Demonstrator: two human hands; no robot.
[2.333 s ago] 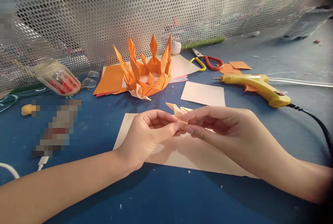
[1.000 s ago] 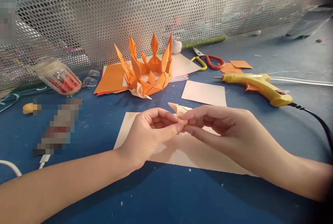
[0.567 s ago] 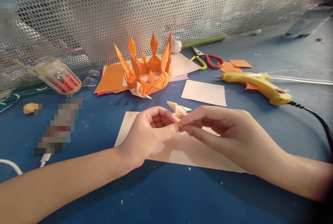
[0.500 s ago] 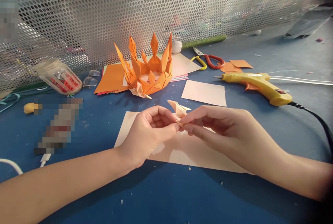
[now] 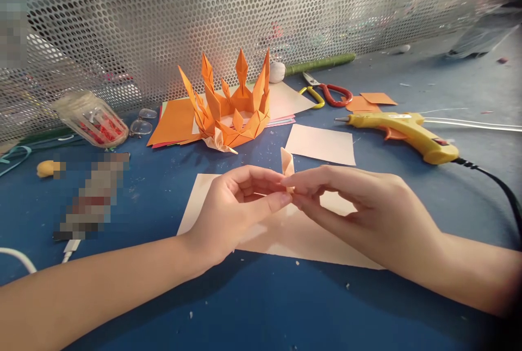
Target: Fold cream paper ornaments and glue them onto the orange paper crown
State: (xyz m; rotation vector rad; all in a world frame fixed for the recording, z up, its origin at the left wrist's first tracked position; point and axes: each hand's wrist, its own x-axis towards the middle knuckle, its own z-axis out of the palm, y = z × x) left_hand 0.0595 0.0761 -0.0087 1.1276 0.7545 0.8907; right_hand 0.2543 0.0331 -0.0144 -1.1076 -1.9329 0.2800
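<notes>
My left hand point(image 5: 234, 210) and my right hand point(image 5: 359, 207) meet fingertip to fingertip over the blue table point(image 5: 261, 307). Both pinch a small folded piece of pale peach paper point(image 5: 287, 163), whose pointed tip stands up above the fingers. Most of the piece is hidden between the fingertips. Under the hands lies a large pale peach sheet point(image 5: 281, 231). Behind them stands an orange folded paper crown point(image 5: 230, 104) with tall spikes.
A yellow glue gun point(image 5: 408, 133) with a black cord lies at the right. A small peach square point(image 5: 322, 144), scissors point(image 5: 326, 93), orange paper scraps point(image 5: 369, 102), a stack of coloured sheets point(image 5: 173, 125), a plastic jar point(image 5: 89, 120) and glasses point(image 5: 141, 125) lie around. Perforated metal mesh point(image 5: 163, 14) closes the back.
The folded piece has turned between my fingers: its tip pointed left and lay flatter before, and now it stands upright. My hands have stayed in nearly the same place.
</notes>
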